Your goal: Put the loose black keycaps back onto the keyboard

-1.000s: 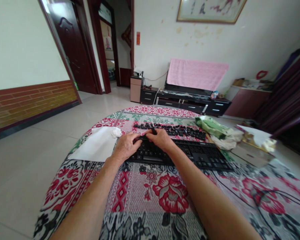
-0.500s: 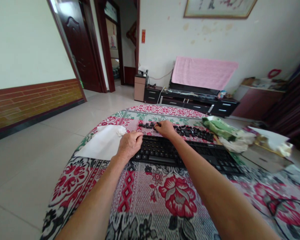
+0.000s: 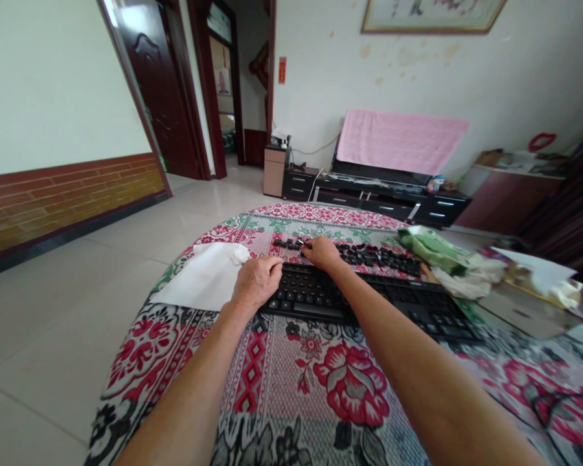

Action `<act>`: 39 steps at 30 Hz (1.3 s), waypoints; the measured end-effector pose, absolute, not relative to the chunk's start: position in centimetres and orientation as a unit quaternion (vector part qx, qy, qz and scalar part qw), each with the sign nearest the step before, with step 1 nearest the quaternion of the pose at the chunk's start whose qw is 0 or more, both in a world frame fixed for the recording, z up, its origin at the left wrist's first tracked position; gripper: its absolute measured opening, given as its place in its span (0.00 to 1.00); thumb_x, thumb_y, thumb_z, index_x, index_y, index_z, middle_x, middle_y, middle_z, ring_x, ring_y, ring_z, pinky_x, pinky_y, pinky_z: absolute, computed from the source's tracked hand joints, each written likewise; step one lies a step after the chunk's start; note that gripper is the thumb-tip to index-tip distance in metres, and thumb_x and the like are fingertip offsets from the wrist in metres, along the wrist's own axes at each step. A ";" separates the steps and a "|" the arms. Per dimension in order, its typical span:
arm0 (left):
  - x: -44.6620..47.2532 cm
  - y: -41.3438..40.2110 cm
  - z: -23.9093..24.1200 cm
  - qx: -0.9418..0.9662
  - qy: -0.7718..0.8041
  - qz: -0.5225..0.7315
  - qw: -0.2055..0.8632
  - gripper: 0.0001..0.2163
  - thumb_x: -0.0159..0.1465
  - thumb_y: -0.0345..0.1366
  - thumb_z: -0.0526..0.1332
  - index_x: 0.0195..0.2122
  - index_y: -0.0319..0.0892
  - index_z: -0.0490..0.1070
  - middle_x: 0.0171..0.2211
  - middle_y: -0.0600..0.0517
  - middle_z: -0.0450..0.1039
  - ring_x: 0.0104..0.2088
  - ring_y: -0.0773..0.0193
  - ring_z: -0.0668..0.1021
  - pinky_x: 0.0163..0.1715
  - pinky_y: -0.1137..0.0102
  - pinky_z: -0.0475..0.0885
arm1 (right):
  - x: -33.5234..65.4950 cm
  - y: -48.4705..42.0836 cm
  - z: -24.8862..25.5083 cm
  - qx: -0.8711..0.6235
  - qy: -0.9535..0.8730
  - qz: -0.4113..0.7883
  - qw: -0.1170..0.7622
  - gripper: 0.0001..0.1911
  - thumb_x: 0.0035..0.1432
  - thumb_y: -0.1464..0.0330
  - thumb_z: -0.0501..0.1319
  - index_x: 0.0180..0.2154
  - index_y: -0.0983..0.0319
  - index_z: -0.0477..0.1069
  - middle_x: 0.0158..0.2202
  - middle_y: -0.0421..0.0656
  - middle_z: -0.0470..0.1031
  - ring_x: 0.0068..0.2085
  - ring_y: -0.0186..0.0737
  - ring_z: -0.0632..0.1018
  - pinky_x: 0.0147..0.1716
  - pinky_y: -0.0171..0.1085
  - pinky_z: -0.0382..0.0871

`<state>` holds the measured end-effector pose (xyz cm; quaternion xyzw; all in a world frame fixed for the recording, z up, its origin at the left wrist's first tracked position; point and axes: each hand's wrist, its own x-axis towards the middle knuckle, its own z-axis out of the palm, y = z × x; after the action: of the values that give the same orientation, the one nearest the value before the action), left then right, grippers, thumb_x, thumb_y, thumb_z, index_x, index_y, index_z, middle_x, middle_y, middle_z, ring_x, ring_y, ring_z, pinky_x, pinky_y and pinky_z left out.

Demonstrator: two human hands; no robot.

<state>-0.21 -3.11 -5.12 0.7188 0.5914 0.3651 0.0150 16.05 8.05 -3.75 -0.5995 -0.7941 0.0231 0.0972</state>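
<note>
A black keyboard (image 3: 315, 309) lies across the patterned cloth, with many of its keycaps off and the bare key seats showing. My left hand (image 3: 258, 279) is closed on the keyboard's upper left corner. Behind the keyboard stretches a row of loose black keycaps (image 3: 369, 255). At the left part of this row is my right hand (image 3: 323, 251), its fingers pinched around something small and dark with a light glint at the tip, too small to name. My right forearm hides part of the keyboard's middle.
White paper (image 3: 199, 278) with a crumpled tissue (image 3: 240, 254) lies left of the keyboard. To the right are a green package (image 3: 434, 249), a crumpled plastic bag (image 3: 476, 275) and a flat grey item (image 3: 529, 310). A black cable (image 3: 547, 421) curls at the lower right of the tablecloth (image 3: 272, 401).
My right hand stays among the keycaps, and the small thing in its fingers has tilted, now showing a shiny tip. My left hand keeps its place. The whole view has shifted slightly.
</note>
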 end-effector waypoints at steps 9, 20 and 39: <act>-0.5 -3.3 -4.4 0.682 0.630 0.372 0.011 0.12 0.60 0.34 0.54 0.37 0.45 0.77 0.36 0.51 0.79 0.37 0.63 0.79 0.41 0.71 0.70 | 17.6 6.5 -2.7 -0.615 -0.721 0.090 0.308 0.19 0.55 0.62 0.50 0.29 0.64 0.75 0.27 0.47 0.76 0.32 0.42 0.75 0.32 0.35 0.64; -3.1 -2.7 -4.0 0.694 0.672 0.245 0.089 0.12 0.57 0.37 0.57 0.40 0.46 0.77 0.37 0.51 0.79 0.38 0.61 0.78 0.41 0.69 0.69 | 16.6 1.0 -1.8 -0.380 -0.709 0.454 0.384 0.13 0.56 0.60 0.53 0.32 0.63 0.67 0.25 0.39 0.68 0.27 0.32 0.73 0.26 0.32 0.69; -4.3 -3.0 -3.8 0.707 0.655 0.232 0.128 0.11 0.52 0.33 0.56 0.31 0.46 0.78 0.27 0.51 0.78 0.28 0.62 0.77 0.30 0.71 0.69 | 12.0 -1.4 -3.8 -0.438 -0.695 0.406 0.400 0.06 0.50 0.66 0.58 0.29 0.63 0.69 0.23 0.40 0.73 0.24 0.33 0.74 0.24 0.32 0.67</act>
<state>-4.27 -2.99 -3.83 0.7073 0.6555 0.2318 0.1277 12.05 -1.43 -3.83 -0.4381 -0.6952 0.4063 0.3997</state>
